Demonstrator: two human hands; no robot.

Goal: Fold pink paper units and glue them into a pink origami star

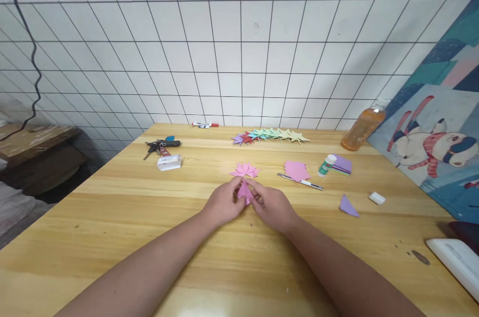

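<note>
Light wooden table [149,237], bearing all items. Clear plastic bottle [362,130] of orange liquid, far right, leaning. Left hand [223,203] and right hand [272,207], fingertips pinched together on small folded pink paper piece [245,191] at table centre, point toward the wall, long axis running away from the person. Pink folded paper fan [245,170] just beyond.
</note>
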